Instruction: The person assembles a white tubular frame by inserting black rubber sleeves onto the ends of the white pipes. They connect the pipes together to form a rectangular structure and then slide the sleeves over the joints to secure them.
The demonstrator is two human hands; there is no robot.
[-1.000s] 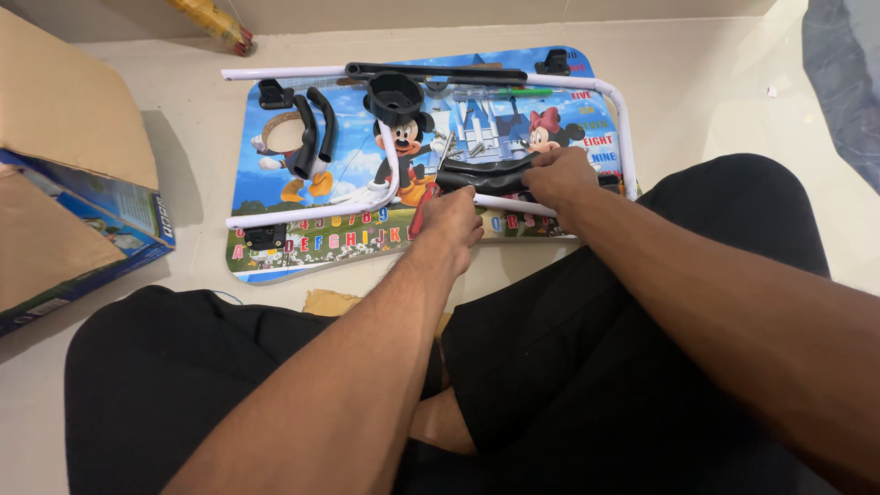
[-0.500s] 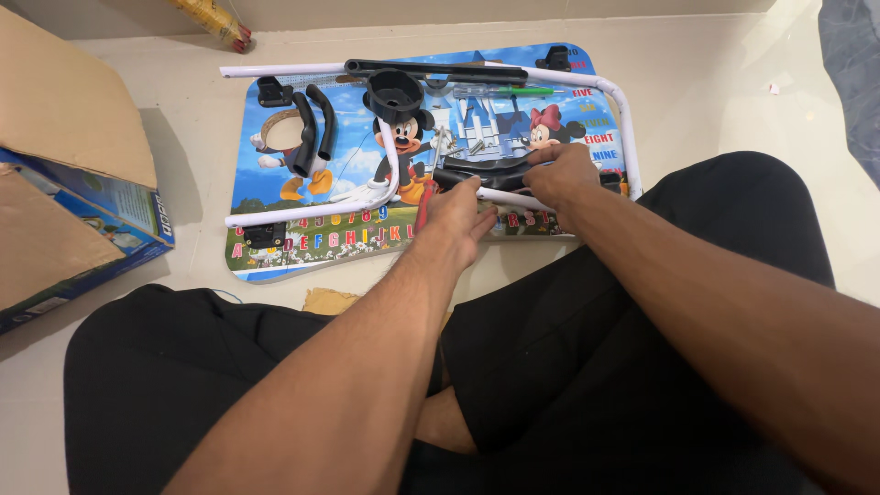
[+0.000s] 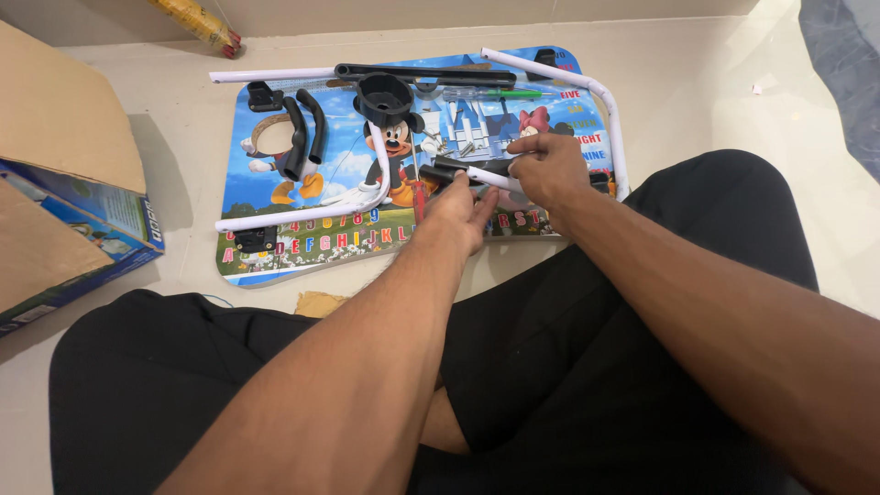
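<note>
A colourful cartoon-printed board [image 3: 275, 252] lies flat on the floor in front of my crossed legs. My right hand [image 3: 550, 170] grips the free end of a bent white metal tube [image 3: 610, 105] that arches over the board's right side. My left hand [image 3: 463, 206] pinches a short black plastic sleeve [image 3: 438, 171] with thumb and fingers, right at that tube's end. The two hands almost touch over the board's lower middle.
On the board lie a second bent white tube [image 3: 302, 215], a black cup holder [image 3: 383, 96], two curved black pieces [image 3: 304, 137], a long black bar [image 3: 422, 71] and a green screwdriver [image 3: 500, 93]. An open cardboard box [image 3: 64, 211] stands at left.
Both hands have shifted slightly, and the white tube's end with the black sleeve now shows between them. The other parts lie as before.
</note>
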